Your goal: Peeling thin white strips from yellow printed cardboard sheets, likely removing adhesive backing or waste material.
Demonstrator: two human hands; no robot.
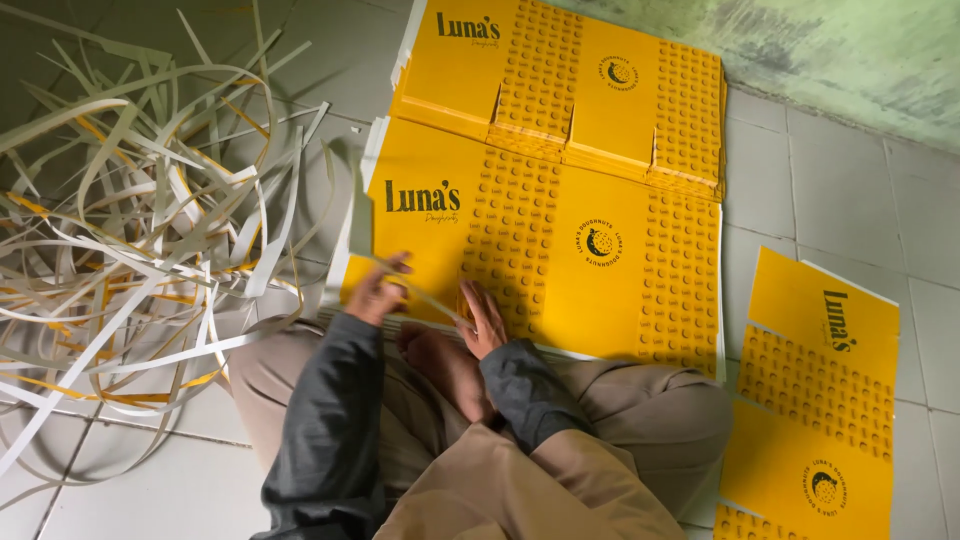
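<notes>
Left hand (377, 293) pinches a white trim strip (425, 297) off the yellow printed sheet (560, 250); right hand (484, 318) presses flat, open. A skewed pull could tear the sheet.

A stack of flat yellow box sheets (560, 250) lay under both hands, with dark print, a round dark emblem and bands of raised dots. A second yellow stack (570, 80) sat just beyond it, farther from the hands. A third yellow sheet (820, 400), printed alike, lay apart to the right of the right hand (483, 320).
</notes>
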